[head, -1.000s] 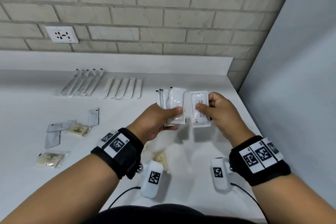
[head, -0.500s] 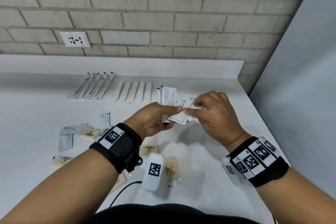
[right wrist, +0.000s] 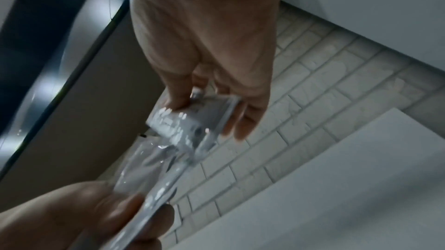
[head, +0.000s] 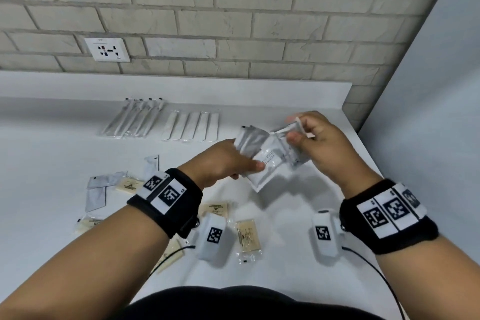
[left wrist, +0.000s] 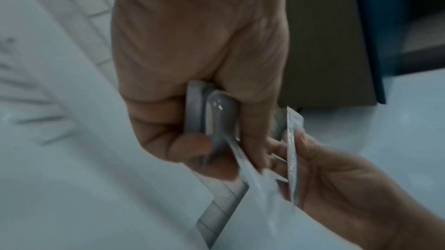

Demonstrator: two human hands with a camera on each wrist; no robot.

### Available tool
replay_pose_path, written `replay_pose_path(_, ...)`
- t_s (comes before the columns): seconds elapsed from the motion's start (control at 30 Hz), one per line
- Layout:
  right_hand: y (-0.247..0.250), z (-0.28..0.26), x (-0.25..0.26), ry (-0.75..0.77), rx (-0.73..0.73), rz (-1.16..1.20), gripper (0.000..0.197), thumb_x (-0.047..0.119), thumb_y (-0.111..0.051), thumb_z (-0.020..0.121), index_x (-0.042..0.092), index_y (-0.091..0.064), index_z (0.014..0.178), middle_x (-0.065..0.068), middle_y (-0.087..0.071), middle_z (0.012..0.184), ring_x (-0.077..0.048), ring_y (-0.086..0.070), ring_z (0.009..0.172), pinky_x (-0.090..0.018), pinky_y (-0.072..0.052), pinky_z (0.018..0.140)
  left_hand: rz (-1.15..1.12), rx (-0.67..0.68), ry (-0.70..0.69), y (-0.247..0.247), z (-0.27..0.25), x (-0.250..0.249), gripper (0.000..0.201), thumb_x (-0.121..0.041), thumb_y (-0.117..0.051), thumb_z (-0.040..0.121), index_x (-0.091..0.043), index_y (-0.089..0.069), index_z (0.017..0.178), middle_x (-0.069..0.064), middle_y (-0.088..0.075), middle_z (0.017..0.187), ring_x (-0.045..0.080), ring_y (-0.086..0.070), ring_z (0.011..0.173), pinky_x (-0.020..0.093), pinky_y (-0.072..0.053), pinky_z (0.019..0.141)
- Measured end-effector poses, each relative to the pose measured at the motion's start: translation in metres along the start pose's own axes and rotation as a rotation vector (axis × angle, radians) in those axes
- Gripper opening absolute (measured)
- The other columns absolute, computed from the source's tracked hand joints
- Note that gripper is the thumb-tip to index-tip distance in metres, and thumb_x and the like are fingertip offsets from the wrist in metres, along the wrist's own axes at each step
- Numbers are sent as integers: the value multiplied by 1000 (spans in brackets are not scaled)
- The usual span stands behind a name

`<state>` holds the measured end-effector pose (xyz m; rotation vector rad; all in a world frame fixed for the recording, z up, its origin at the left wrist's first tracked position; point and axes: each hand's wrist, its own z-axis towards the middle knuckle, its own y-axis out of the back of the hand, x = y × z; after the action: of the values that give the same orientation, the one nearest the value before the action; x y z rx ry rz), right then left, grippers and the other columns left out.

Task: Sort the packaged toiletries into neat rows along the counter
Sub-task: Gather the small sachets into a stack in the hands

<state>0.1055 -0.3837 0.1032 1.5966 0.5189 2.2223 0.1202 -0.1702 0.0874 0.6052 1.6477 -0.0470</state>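
My left hand (head: 241, 163) grips a small stack of white plastic-wrapped packets (head: 250, 144) above the white counter (head: 52, 153). A printed packet (head: 268, 166) lies tilted against the front of that stack. My right hand (head: 297, 132) pinches its upper end. In the left wrist view the left hand (left wrist: 216, 149) curls round the stack (left wrist: 211, 113), and the right hand (left wrist: 301, 159) holds a packet edge-on (left wrist: 292, 149) beside it. The blurred right wrist view has the right hand (right wrist: 207, 119) pinching the glossy packet (right wrist: 178, 130), with left fingers (right wrist: 135, 214) on its lower end.
Two neat rows lie at the back of the counter: long wrapped sticks (head: 135, 119) and flat white sachets (head: 192, 126). Loose grey sachets (head: 96, 189) and beige soap packets (head: 246, 235) lie near me. A side wall (head: 428, 112) bounds the counter on the right.
The right hand's packet was held apart beside the left hand's stack; it now lies tilted against the stack. Both hands have come together.
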Motion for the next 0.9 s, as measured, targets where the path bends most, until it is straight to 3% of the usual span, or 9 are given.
replay_pose_path(0.07, -2, 8, 7, -118, 228, 89, 6, 9, -68, 86, 10, -64, 82, -3, -64, 104, -16, -59, 86, -30, -46, 80, 80, 54, -58, 0, 0, -10, 21, -12, -78, 77, -17, -61, 65, -13, -56, 50, 3, -53, 51, 18, -42, 51)
replay_pose_path(0.13, -9, 10, 4, -256, 299, 254, 8, 10, -71, 82, 11, -64, 80, -12, -65, 85, -23, -58, 75, -37, -46, 70, -78, -25, -103, 1, 3, -15, 16, -10, -79, 74, -16, -68, 83, -5, -63, 67, 11, -57, 61, 22, -44, 54)
replay_pose_path(0.27, -26, 4, -5, -367, 24, 535, 10, 14, -70, 81, 11, -62, 87, -20, -66, 90, -31, -61, 82, -52, -50, 78, -423, -27, -37, 9, 2, -6, 35, -5, -72, 81, -15, -60, 112, 5, -67, 87, 17, -64, 74, 26, -54, 64)
replay_pose_path(0.37, -33, -5, -12, -390, -13, 532, 3, 15, -64, 88, 13, -63, 91, -19, -70, 95, -33, -64, 88, -53, -52, 82, -366, -35, -5, 10, -1, 2, 34, -3, -70, 83, -12, -60, 114, 8, -63, 86, 18, -62, 74, 25, -56, 63)
replay_pose_path(0.5, -21, -3, -6, -243, 125, 103, 25, 38, -63, 78, 17, -61, 92, -10, -71, 90, -28, -63, 77, -46, -53, 75, -114, -6, 8, 21, 3, -1, 35, -4, -76, 78, -6, -64, 110, 8, -67, 80, 17, -65, 67, 28, -58, 63)
replay_pose_path(0.6, -25, 4, 3, -208, 253, -16, 8, 24, -60, 91, 18, -54, 92, -4, -64, 84, -19, -56, 76, -38, -46, 72, -56, 50, -5, 17, 6, -9, 27, -3, -75, 78, -2, -66, 103, 6, -68, 80, 15, -66, 68, 29, -58, 65)
replay_pose_path(0.67, -38, 3, 6, -239, 238, -94, 13, 22, -54, 95, 14, -49, 104, -9, -64, 95, -23, -59, 84, -40, -48, 73, -119, 40, -8, 10, 7, -11, 20, 1, -70, 80, -3, -66, 99, 6, -68, 78, 16, -65, 68, 29, -58, 66)
replay_pose_path(0.77, -56, -2, -3, -379, 160, -70, 20, 26, -46, 98, 15, -47, 115, -9, -63, 104, -27, -61, 94, -34, -48, 69, -332, 32, 83, 4, 9, 1, 19, -2, -63, 87, -2, -66, 105, 13, -70, 93, 23, -67, 82, 35, -59, 77)
replay_pose_path(0.9, -59, -4, -24, -643, 30, 276, 18, 32, -44, 100, 16, -54, 98, -14, -63, 99, -28, -62, 82, -35, -49, 68, -617, 30, 180, 3, 4, 18, 24, -9, -53, 95, 4, -60, 113, 19, -69, 106, 33, -69, 98, 42, -58, 84)
